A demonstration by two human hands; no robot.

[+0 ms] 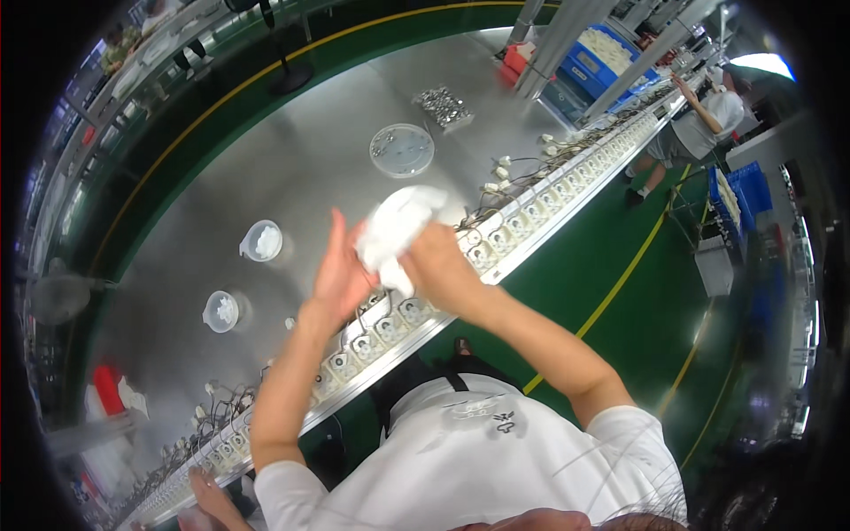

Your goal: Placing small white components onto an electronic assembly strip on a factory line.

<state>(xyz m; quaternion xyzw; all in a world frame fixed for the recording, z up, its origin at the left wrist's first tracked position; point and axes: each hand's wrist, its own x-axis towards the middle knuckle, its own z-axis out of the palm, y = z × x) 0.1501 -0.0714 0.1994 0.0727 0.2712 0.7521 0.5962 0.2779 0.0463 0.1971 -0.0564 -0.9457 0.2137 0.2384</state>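
A crumpled white cloth (396, 221), slightly blurred, is bunched between my hands above the metal worktable. My right hand (443, 267) is closed around its right side. On the other side, my left hand (341, 273) has its thumb stretched up and its palm turned toward the cloth; the cloth partly hides its other fingers. Below both hands runs a long row of white square socket-like parts (387, 329) in a pale rail, with wires along its far side.
Two small tubs with white pieces (266, 241) (227, 311) stand to the left. Beyond my hands are a round clear dish (401, 150) and a bag of metal parts (444, 108). Blue crates (602, 62) stand far right. Another person's hand (212, 496) is at lower left; a seated person (708, 119) works far right.
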